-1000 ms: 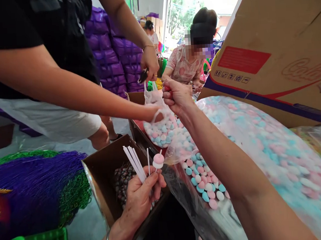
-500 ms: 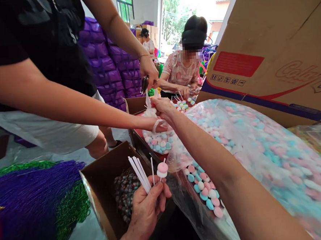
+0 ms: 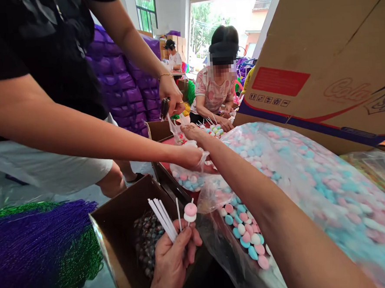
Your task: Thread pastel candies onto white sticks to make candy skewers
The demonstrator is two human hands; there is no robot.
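My left hand [image 3: 176, 253] is closed around a bundle of thin white sticks [image 3: 163, 219]. One of its sticks carries a pink and a white rounded piece [image 3: 190, 212], threaded one above the other. My right hand [image 3: 193, 132] reaches far forward and pinches the edge of a clear plastic bag [image 3: 177, 129], its fingertips partly hidden. A co-worker's hand [image 3: 191, 156] is at the same bag, just below my wrist. The co-worker's other hand [image 3: 171, 95] holds the bag's top and a dark object. Loose pink, white and blue pieces [image 3: 245, 230] lie below my right forearm.
A large clear bag of pastel pieces [image 3: 312, 189] spreads on the right, before a big cardboard box [image 3: 324, 57]. An open carton [image 3: 111, 236] holds dark beads. Purple and green bead strands [image 3: 38, 244] lie at left. Another person [image 3: 215, 90] sits beyond the table.
The co-worker's lower hand has moved right, under my right wrist. My right hand has shifted slightly against the bag. My left hand keeps its sticks; the whole view has shifted a little.
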